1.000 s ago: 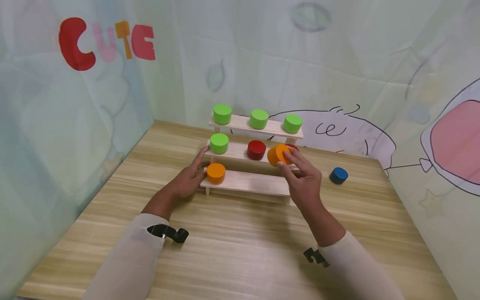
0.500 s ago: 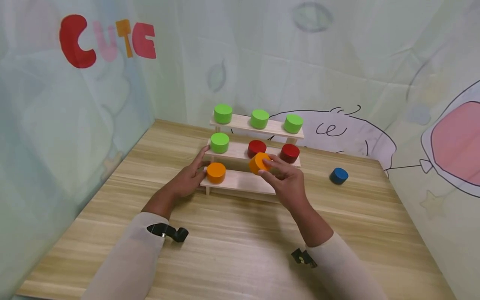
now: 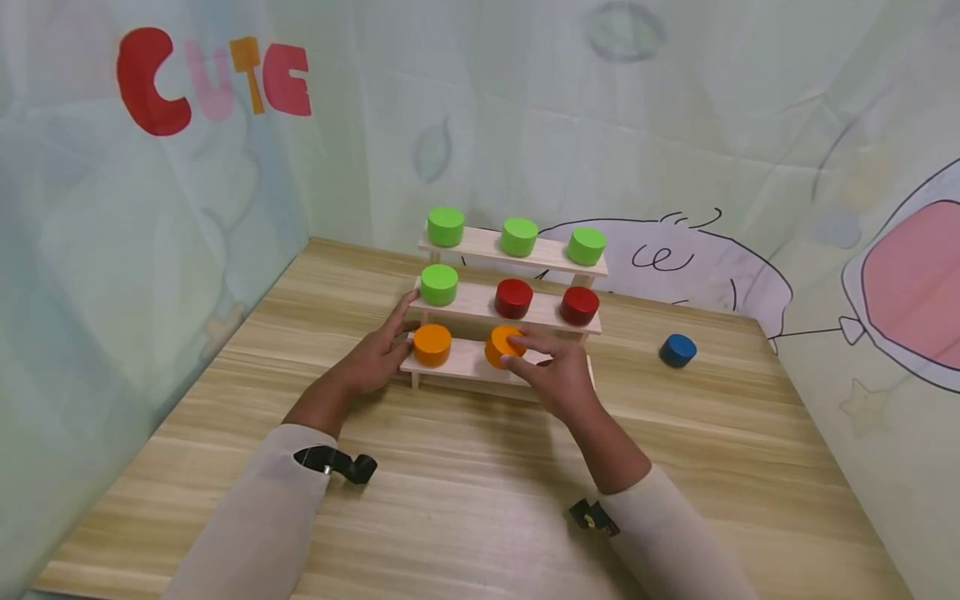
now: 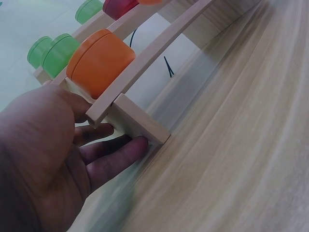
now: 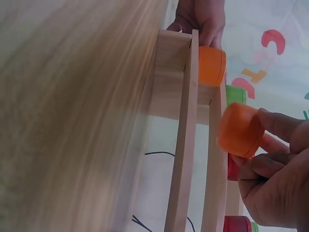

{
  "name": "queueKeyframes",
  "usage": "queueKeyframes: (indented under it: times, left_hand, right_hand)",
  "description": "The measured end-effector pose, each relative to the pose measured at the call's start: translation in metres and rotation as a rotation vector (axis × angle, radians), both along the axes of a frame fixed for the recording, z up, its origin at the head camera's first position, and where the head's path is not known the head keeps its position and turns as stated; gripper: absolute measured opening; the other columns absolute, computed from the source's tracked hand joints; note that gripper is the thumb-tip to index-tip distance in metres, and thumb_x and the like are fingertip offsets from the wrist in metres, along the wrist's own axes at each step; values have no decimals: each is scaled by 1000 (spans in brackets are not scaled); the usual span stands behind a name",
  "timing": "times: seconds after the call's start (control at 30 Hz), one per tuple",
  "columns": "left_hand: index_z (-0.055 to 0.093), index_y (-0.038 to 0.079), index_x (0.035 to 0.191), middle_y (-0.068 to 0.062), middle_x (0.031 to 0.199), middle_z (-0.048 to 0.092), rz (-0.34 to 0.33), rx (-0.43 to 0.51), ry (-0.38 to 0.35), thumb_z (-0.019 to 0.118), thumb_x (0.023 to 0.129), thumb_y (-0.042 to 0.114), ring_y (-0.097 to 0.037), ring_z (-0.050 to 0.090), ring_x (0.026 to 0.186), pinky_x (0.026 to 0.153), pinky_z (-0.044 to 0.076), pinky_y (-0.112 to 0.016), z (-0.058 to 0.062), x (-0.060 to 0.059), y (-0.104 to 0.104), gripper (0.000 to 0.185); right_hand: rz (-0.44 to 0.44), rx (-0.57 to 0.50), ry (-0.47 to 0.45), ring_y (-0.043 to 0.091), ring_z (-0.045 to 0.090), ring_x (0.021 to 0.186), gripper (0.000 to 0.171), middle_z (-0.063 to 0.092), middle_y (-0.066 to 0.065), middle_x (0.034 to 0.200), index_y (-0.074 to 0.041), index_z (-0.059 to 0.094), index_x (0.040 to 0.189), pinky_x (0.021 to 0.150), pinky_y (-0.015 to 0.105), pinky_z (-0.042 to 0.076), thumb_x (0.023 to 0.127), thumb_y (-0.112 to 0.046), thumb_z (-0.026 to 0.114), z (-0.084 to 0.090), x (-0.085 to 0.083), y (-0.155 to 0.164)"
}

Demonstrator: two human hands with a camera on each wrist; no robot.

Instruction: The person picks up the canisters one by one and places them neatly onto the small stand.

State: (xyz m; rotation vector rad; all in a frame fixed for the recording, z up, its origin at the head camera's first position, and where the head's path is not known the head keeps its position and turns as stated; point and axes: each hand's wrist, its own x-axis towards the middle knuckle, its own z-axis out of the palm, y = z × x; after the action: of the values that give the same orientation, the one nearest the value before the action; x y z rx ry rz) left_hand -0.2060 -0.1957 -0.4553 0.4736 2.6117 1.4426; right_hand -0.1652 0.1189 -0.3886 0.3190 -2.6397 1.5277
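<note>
2 cylinders [image 3: 432, 344] on rack's [image 3: 480, 367] bottom shelf

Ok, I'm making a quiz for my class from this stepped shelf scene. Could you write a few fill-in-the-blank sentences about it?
1. The right hand holds an ____ cylinder at the bottom step of the wooden shelf.
2. The top step carries ____ green cylinders.
3. The lone cylinder on the table, right of the shelf, is ____.
4. The left hand rests against the shelf's ____ end.

Missing words: orange; three; blue; left
</note>
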Motion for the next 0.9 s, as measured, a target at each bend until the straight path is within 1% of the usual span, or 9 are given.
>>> queueKeyframes:
  times: [0.1,0.17,0.4,0.47,0.67,0.9]
  left_hand:
    - [-8,54,172,-23,175,38,1,5,-7,38,118,24,-54,46,155,129,30,-72,0,1,0,76]
    - [-8,53,172,-23,176,38,1,5,-9,38,118,24,-54,46,155,129,30,-72,0,1,0,76]
    - [-8,54,172,-22,176,38,6,-11,-6,37,119,25,-54,45,156,129,29,-73,1,1,0,76]
    - [-8,55,172,-22,176,38,6,-13,-6,37,118,25,-54,44,156,129,28,-73,2,1,0,76]
    - [-8,53,172,-22,175,39,-3,-9,-3,37,119,24,-53,44,157,130,28,-72,4,2,1,76]
    - [-9,52,172,-22,175,39,0,-13,-11,37,119,25,-54,43,157,130,27,-73,5,3,1,75]
  right_hand:
    - [5,26,3,31,68,140,41,72,9,148,-11,80,133,84,28,61,93,-12,88,-1,0,-1]
    - [6,34,1,31,68,140,41,72,9,149,-10,79,133,85,28,62,93,-11,88,-3,-1,-1]
    - [26,97,29,31,69,138,41,72,10,148,-11,80,133,91,42,64,93,-12,88,-8,-4,-2]
    - [26,116,36,31,69,138,40,72,9,148,-12,80,133,91,44,65,94,-12,87,-9,-5,-2]
    - [21,138,25,32,68,138,40,71,9,150,-13,80,134,92,44,64,94,-13,86,-8,-5,-1]
    - [53,143,12,32,68,138,38,71,9,150,-11,81,132,92,43,64,95,-12,86,-11,-8,0]
